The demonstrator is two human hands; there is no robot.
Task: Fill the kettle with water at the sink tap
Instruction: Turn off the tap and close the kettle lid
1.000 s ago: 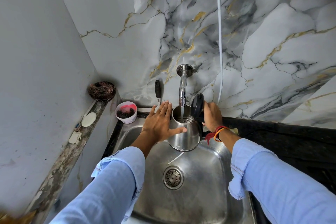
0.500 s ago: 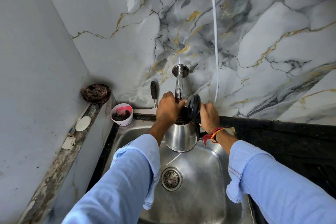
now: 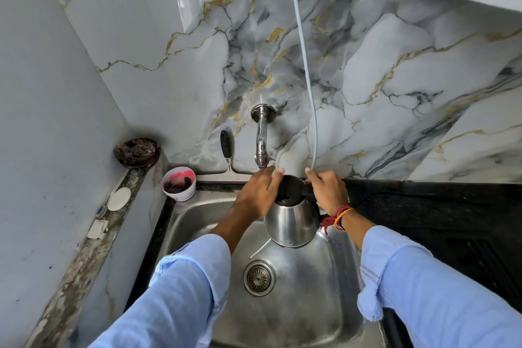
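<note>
A steel kettle (image 3: 291,223) hangs over the steel sink (image 3: 296,316), just below and right of the wall tap (image 3: 261,138). Its black lid (image 3: 291,189) lies down over the top. My left hand (image 3: 258,192) rests on the lid's left side with the fingers curled over it. My right hand (image 3: 327,191) grips the black handle on the kettle's right; the handle is mostly hidden. No water stream shows under the tap spout.
A pink-and-white cup (image 3: 178,183) stands at the sink's back left corner. A dark scrubber bowl (image 3: 137,152) and a white soap (image 3: 119,198) sit on the left ledge. A black-handled tool (image 3: 225,147) leans on the wall. A black counter (image 3: 423,206) lies to the right.
My left hand left the kettle's side, went up to the tap, then came onto the lid. The upright lid has swung down. The water stream has stopped.
</note>
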